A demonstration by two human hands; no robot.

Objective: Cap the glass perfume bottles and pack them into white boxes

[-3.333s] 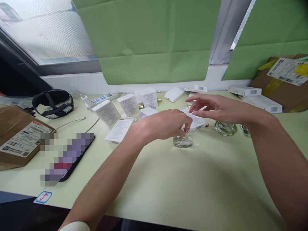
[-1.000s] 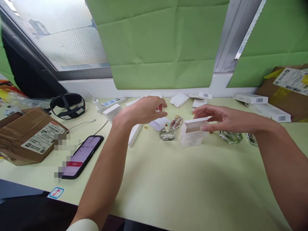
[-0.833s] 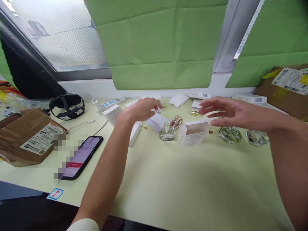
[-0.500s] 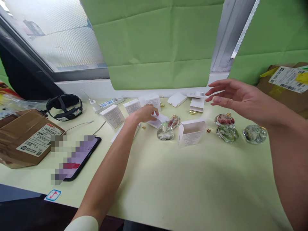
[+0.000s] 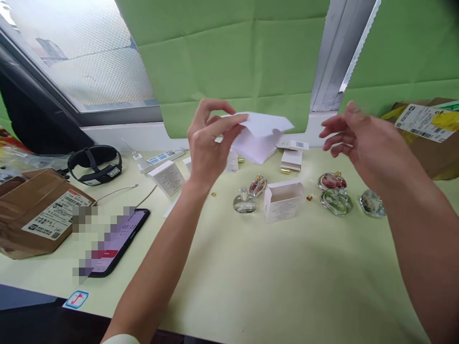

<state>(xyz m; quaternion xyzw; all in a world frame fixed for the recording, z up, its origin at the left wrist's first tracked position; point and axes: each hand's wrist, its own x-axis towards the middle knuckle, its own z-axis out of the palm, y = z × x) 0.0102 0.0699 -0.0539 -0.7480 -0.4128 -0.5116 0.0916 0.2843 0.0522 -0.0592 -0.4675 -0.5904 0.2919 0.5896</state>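
Note:
Raised above the table, my left hand (image 5: 211,143) pinches the edge of a folded piece of white cardboard (image 5: 263,126). My right hand (image 5: 371,143) hovers at the right with its fingers apart and nothing in it. Below it lie a red ornate perfume bottle (image 5: 332,180), a green one (image 5: 336,201) and a clear one (image 5: 371,203), partly behind my wrist. Between my arms are a clear perfume bottle (image 5: 245,201), another red bottle (image 5: 258,185) and an upright white box (image 5: 284,203) with its top open.
White boxes (image 5: 168,179) stand at the back, several partly hidden by my left hand. Small gold caps (image 5: 285,170) lie among them. To the left are a phone (image 5: 120,243), a brown carton (image 5: 46,210), a black headset (image 5: 95,165) and a power strip (image 5: 161,156).
My left hand has lifted the white cardboard piece off the table, up and to the right. My right hand has turned and shifted slightly, still with nothing in it.

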